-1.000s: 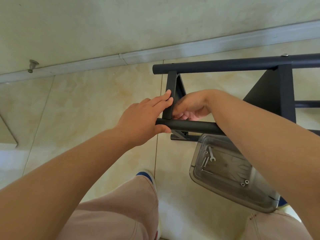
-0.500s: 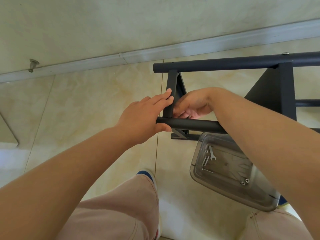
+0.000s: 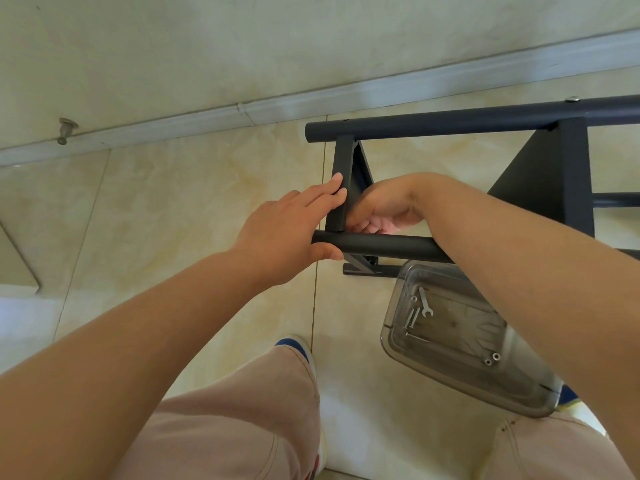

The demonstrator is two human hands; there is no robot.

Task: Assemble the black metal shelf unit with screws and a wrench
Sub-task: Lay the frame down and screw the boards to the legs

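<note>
A: Start with the clear plastic tray in the lower right of the frame, sitting on the tiled floor. What's in it?

B: A small silver wrench near its upper left corner, a couple of long screws right beside it, and two small round fasteners further toward the lower right. Part of the tray is hidden under the right forearm.

A: And the black metal shelf unit?

B: It fills the upper right and centre of the frame, with one round tube running across the upper part and another, the near tube, across the middle. A short upright post joins the two at their left ends.

A: Now the hands.

B: The left hand comes in from the lower left. Its thumb hooks under the near tube, the palm lies over the tube's end, and the fingers, held together and fairly straight, lie against the post.

A: The right one?

B: The right hand reaches in from the right, just behind the post, with the wrist bent and the fingers curled downward toward the joint. What they grip, if anything, I can't tell; the post and tube hide the tips.

A: Anything else?

B: Pale trousers at the bottom edge, and a shoe at lower centre.
</note>
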